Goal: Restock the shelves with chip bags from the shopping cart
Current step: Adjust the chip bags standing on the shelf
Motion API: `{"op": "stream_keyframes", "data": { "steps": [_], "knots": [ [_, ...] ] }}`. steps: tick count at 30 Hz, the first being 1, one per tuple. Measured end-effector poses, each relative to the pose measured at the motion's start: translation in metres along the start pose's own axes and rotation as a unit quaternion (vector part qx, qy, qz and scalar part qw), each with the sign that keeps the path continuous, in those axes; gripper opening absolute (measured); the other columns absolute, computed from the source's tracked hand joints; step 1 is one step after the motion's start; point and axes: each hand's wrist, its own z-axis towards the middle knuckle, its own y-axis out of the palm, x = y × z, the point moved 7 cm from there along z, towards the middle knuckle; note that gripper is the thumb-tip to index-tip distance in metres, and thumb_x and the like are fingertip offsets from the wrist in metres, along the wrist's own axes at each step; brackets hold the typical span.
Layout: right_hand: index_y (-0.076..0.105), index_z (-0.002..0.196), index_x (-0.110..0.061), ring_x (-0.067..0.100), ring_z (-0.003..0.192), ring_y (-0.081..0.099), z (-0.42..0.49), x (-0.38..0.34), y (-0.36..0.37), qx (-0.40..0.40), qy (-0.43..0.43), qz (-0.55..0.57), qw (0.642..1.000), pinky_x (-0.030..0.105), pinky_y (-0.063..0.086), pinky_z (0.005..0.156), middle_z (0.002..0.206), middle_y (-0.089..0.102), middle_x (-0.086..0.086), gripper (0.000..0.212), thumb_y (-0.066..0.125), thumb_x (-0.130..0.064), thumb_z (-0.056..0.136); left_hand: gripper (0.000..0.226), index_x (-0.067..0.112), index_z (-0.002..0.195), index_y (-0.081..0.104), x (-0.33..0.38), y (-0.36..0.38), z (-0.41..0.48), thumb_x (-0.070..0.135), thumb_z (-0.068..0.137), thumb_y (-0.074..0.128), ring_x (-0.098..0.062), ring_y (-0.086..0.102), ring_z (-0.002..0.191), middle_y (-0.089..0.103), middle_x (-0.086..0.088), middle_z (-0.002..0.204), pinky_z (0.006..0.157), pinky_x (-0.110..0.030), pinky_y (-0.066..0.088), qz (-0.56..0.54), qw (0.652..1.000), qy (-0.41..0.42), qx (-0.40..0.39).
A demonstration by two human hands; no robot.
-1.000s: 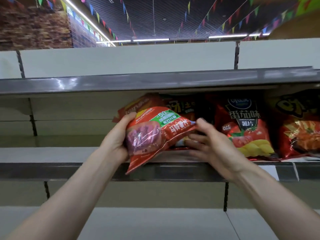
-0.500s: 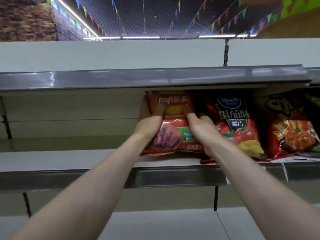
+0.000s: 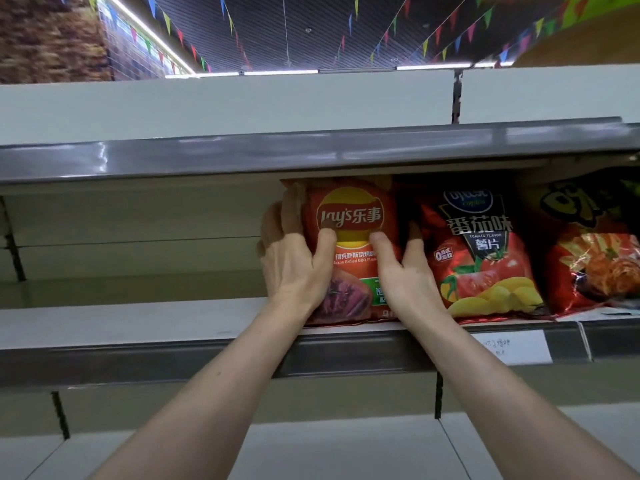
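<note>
A red Lay's chip bag [image 3: 351, 216] stands upright on the middle shelf [image 3: 138, 318], under the shelf above. My left hand [image 3: 294, 265] grips its left edge, thumb on the front and fingers behind. My right hand [image 3: 401, 271] grips its right edge, thumb on the front, fingers tucked between it and the neighbouring bag. The shopping cart is out of view.
Right of the Lay's bag stand a dark red tomato chip bag [image 3: 485, 251] and a red-yellow snack bag [image 3: 595, 247]. A paper price tag [image 3: 510, 346] sits on the shelf's front rail. The shelf stretch left of my hands is bare. A lower shelf [image 3: 311, 445] lies below.
The Lay's bag went from tilted in front of the shelf to upright on it. Both hands followed it in and now hold its sides.
</note>
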Motion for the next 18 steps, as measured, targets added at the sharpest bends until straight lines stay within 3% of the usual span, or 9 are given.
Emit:
{"op": "stream_keyframes", "data": {
  "steps": [2,4,7,10,14,16,18],
  "knots": [
    [0.011,0.154,-0.028,0.028,0.132,0.041,-0.003,-0.003,0.003,0.0,-0.033,-0.029,0.999,0.036,0.033,0.105,0.147,0.04,0.007,0.073,0.041,-0.058,0.094,0.063,0.0,0.112,0.062,0.008,0.0,-0.002,0.049,0.088,0.032,-0.044,0.057,0.099,0.061,-0.03,0.11,0.087,-0.045,0.041,0.068,0.997,0.037,-0.003],
    [0.012,0.152,-0.029,0.03,0.124,0.048,-0.004,-0.003,0.004,-0.001,-0.054,-0.061,0.997,0.037,0.037,0.101,0.139,0.048,0.009,0.07,0.041,-0.057,0.095,0.058,0.0,0.097,0.065,0.013,0.01,-0.004,0.045,0.096,0.03,-0.045,0.058,0.094,0.065,-0.03,0.097,0.083,-0.044,0.039,0.123,0.989,0.056,-0.058],
    [0.017,0.152,-0.025,0.028,0.119,0.051,-0.004,-0.001,0.006,0.0,-0.061,-0.081,0.995,0.041,0.042,0.1,0.131,0.051,0.008,0.071,0.043,-0.058,0.094,0.05,0.003,0.093,0.067,0.011,0.019,-0.003,0.037,0.101,0.032,-0.043,0.059,0.095,0.067,-0.025,0.096,0.087,-0.043,0.039,0.148,0.982,0.054,-0.102],
    [0.027,0.146,-0.014,0.03,0.119,0.046,-0.006,-0.004,0.006,0.033,-0.101,-0.127,0.986,0.04,0.04,0.098,0.128,0.045,0.013,0.063,0.045,-0.049,0.097,0.035,0.007,0.092,0.07,0.018,0.011,-0.003,0.029,0.097,0.043,-0.042,0.063,0.09,0.067,-0.023,0.093,0.082,-0.043,0.045,0.173,0.978,0.103,-0.051],
    [0.053,0.122,-0.003,0.042,0.106,0.05,-0.02,-0.029,0.011,0.122,-0.258,-0.287,0.914,0.05,0.044,0.093,0.115,0.051,0.023,0.041,0.041,-0.032,0.095,0.033,0.012,0.087,0.071,0.021,0.012,-0.006,0.033,0.084,0.046,-0.042,0.063,0.072,0.063,-0.025,0.084,0.068,-0.046,0.051,0.187,0.968,0.167,0.015],
    [0.058,0.121,-0.005,0.044,0.103,0.053,-0.024,-0.031,0.019,0.125,-0.303,-0.337,0.883,0.052,0.045,0.095,0.113,0.055,0.023,0.041,0.038,-0.026,0.092,0.034,0.011,0.088,0.069,0.02,0.012,-0.005,0.034,0.085,0.044,-0.043,0.06,0.069,0.062,-0.028,0.087,0.061,-0.044,0.05,0.175,0.965,0.192,0.028],
    [0.059,0.125,-0.005,0.045,0.106,0.053,-0.026,-0.031,0.021,0.114,-0.314,-0.341,0.879,0.052,0.044,0.097,0.115,0.056,0.023,0.043,0.036,-0.024,0.092,0.035,0.01,0.087,0.069,0.02,0.014,-0.006,0.033,0.086,0.044,-0.04,0.058,0.058,0.061,-0.026,0.08,0.049,-0.036,0.045,0.174,0.963,0.203,0.02]
  ]
}}
